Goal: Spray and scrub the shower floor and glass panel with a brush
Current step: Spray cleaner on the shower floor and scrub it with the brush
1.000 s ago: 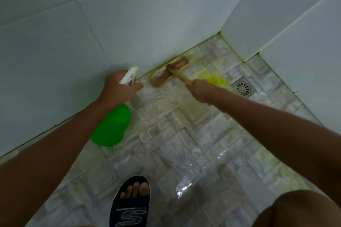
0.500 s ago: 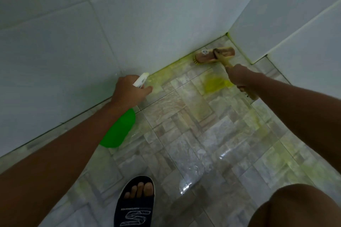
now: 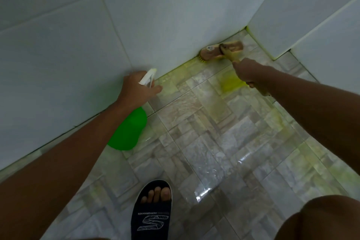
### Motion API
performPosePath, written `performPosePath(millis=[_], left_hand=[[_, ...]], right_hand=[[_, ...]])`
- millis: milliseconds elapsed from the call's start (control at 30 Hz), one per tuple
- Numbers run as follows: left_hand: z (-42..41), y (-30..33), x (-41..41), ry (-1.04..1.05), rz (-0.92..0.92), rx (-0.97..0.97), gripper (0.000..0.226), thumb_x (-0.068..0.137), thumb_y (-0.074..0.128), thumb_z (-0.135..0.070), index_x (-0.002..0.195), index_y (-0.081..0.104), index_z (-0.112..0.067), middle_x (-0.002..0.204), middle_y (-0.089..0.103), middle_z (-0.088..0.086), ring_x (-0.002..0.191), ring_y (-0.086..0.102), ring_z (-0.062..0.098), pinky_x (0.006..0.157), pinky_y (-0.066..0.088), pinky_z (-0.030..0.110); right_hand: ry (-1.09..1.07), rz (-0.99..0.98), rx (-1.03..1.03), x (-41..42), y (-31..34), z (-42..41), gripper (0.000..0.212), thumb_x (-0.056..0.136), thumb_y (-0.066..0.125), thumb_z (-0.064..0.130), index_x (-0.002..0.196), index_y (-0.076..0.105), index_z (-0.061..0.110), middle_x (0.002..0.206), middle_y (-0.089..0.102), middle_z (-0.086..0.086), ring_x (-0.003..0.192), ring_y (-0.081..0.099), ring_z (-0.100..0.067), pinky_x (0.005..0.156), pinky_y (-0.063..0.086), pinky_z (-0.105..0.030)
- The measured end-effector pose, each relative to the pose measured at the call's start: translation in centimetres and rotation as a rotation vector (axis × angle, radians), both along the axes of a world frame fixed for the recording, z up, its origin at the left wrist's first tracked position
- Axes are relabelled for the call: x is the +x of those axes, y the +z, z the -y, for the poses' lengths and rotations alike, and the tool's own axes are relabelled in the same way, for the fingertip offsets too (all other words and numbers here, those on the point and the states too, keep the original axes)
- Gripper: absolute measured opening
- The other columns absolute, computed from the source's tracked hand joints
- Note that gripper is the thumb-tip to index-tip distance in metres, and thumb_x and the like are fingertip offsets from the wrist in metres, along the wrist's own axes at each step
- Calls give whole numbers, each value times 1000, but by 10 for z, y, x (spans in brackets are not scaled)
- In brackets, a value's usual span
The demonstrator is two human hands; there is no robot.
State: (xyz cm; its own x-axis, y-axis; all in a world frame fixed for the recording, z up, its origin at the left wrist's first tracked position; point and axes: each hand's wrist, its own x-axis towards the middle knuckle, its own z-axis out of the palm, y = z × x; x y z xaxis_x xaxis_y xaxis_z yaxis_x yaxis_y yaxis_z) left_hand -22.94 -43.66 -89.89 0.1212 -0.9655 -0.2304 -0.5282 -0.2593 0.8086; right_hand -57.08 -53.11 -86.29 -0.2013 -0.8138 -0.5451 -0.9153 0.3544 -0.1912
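While left hand (image 3: 136,88) fingers grip the spray bottle (image 3: 127,132), right hand (image 3: 248,71) seemingly clasps the brush (image 3: 222,49).

This is a home bathroom, in its shower corner. Large pale wall tiles (image 3: 155,25) meet a wet, glossy floor (image 3: 214,142) of grey stone-pattern tiles, with yellow-green cleaner smeared along the foot of the wall. Near that wall stands a bare foot in a dark slide sandal (image 3: 153,214), typical bathroom wear.
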Motion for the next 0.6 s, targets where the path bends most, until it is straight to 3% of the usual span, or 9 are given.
performPosePath(millis=[67,167,333,467,533,600], left_hand=[[-1,2,6,29,-29,28,47,67,89,-38,85,68,0,78,68,23,61,62,30,65,62,56],[-4,5,10,65,-66,91,37,79,89,-18,104,71,2,87,69,21,67,61,19,62,64,57],[-9,9,19,96,-85,94,38,80,91,-23,104,72,-1,84,67,16,67,62,18,62,65,54],[-14,9,23,109,-100,63,38,80,91,-25,101,71,-1,98,68,33,67,62,20,60,65,51],[-17,9,24,113,-96,73,39,80,90,-25,103,71,0,100,70,32,69,64,21,61,65,54],[-19,9,25,112,-92,74,39,80,90,-26,104,72,-2,102,72,29,72,66,21,61,65,55]], right_hand=[[96,-9,32,17,-8,-20,48,105,30,47,101,50,4,92,60,-22,66,57,-29,49,45,-28],[157,12,69,39,-14,-47,47,104,29,53,102,45,8,79,48,-10,60,55,-28,41,42,-28],[-79,55,43,-10,17,-22,38,105,33,41,99,48,6,87,57,-19,59,51,-25,49,44,-29],[-60,109,-10,2,24,-19,34,107,30,21,80,43,6,84,50,-21,59,41,-21,53,36,-30],[-30,66,3,26,9,-22,32,107,31,27,98,52,4,91,53,-19,63,51,-25,56,45,-32],[27,73,27,44,-4,-39,38,108,32,29,111,55,-1,95,58,-22,78,61,-34,68,52,-41]])
